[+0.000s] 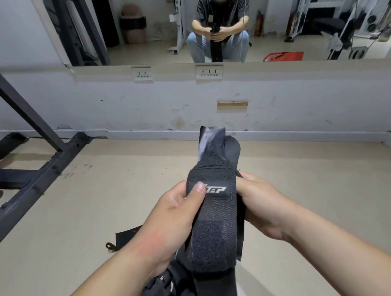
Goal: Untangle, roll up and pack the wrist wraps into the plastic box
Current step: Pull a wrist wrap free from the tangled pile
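A black wrist wrap (pixel 215 218) with a logo patch and a Velcro strip is held up in front of me over the floor. My left hand (pixel 172 215) grips its left edge, thumb pressed on the patch. My right hand (pixel 260 203) holds its right edge with fingers curled behind it. The wrap's upper end sticks up past my hands, and its tail hangs down between my forearms. A heap of more black wraps (pixel 166 293) lies on the floor below. No plastic box is in view.
A dark steel rack frame (pixel 35 169) stands on the floor at the left. A wall with a skirting board (pixel 285 136) and a large mirror (pixel 200 19) faces me. A small black strap piece (pixel 124 237) lies on the beige floor beside my left wrist.
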